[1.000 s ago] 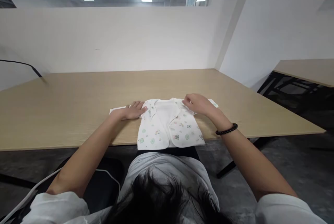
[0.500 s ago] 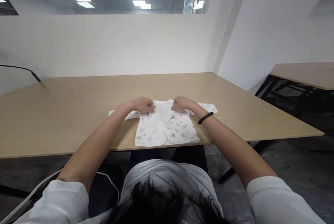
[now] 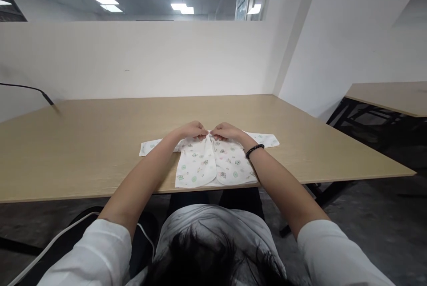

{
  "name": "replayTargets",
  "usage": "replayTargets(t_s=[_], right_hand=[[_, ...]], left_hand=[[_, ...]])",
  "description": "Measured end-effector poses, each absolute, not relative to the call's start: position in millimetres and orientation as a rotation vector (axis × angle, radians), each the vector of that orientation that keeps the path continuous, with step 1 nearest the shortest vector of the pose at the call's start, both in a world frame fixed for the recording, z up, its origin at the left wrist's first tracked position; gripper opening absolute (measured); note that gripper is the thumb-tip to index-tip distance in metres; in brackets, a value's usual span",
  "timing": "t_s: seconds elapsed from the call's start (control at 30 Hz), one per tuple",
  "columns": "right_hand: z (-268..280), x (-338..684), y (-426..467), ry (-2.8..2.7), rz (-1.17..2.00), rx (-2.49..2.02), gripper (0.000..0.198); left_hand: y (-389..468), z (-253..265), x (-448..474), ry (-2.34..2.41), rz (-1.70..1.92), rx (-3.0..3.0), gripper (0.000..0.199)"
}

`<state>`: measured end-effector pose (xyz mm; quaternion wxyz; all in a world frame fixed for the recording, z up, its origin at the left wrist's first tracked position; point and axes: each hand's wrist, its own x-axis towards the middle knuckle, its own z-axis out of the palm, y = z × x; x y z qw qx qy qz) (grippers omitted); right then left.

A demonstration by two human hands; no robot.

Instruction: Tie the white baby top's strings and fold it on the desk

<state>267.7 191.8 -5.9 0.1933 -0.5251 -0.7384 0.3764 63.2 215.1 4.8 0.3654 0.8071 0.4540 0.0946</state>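
A small white baby shirt (image 3: 196, 166) printed with green and pink figures lies front side up at the table's near edge, its sleeves spread to both sides. At its neckline my left hand (image 3: 195, 130) pinches the left front panel. My right hand (image 3: 225, 131), with a black beaded bracelet (image 3: 254, 150) on the wrist, pinches the right front panel close by. The fingertips of both hands almost meet at the collar. Below them the two panels lie side by side, with a narrow gap widening at the rounded bottom corners. My hands cover most of the collar.
The shirt lies on a wide wooden table (image 3: 100, 143). A white wall with a window stands behind it. A thin black cable (image 3: 46, 98) reaches over the table's far left corner. To the right is another table (image 3: 390, 94) with black legs.
Both hands have moved inward to the middle of the collar, bringing the front panels together. The open neck area between them is now covered.
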Motion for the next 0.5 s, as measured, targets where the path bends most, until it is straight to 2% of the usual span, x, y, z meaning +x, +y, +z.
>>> replayTargets(t_s=[0.13, 0.27, 0.5], right_hand=[[-6.9, 270.4, 185.8, -2.073, 1.026, -1.462, 0.014], [-10.1, 264.8, 181.5, -2.080, 0.952, -1.470, 0.023], [-24.1, 257.3, 184.7, -2.133, 0.728, -1.527, 0.010]], left_hand=[[216.1, -13.1, 75.7, 1.171, 0.338, 1.932, 0.023], [217.2, -22.6, 71.1, 1.129, 0.359, 1.852, 0.019], [220.7, -21.1, 49.9, 0.984, 0.367, 1.721, 0.017]])
